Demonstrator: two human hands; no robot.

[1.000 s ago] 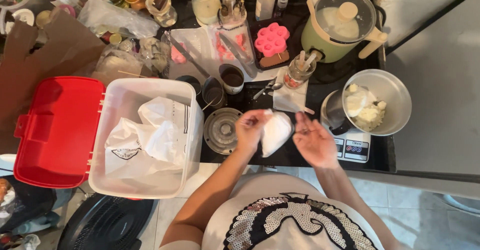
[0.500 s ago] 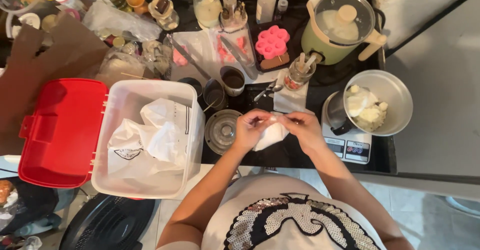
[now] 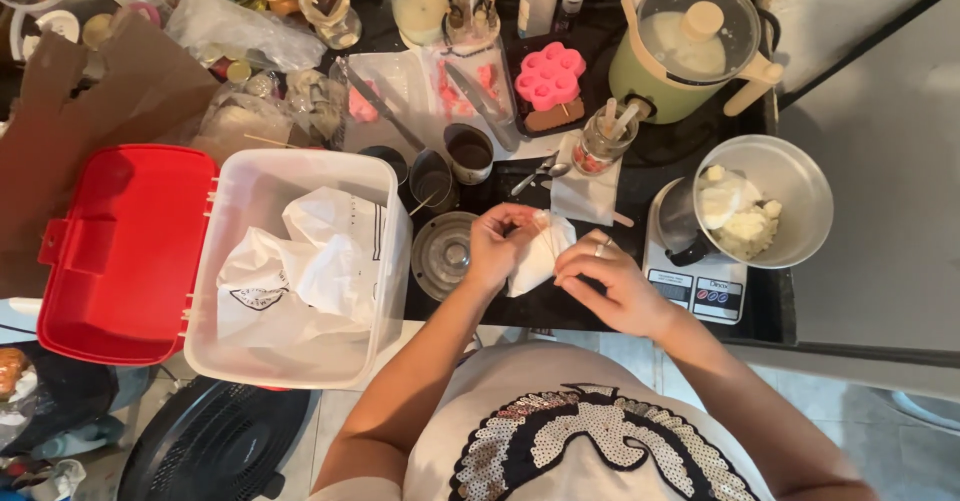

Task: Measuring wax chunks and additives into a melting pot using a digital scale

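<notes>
My left hand and my right hand both grip a small white bag over the dark counter, just in front of my body. The left hand pinches its top edge; the right hand's fingers hold its right side. A round metal lid lies on the counter just left of the left hand. To the right stands a metal bowl with white chunks, on a white kitchen scale.
A clear plastic box with white paper bags and an open red lid sits at the left. Cups, jars, bottles, a pink mould and a green electric pot crowd the back. A black fan is on the floor.
My right hand came in from the right and took hold of the white bag, which both hands now hold together. The view shifted slightly.
</notes>
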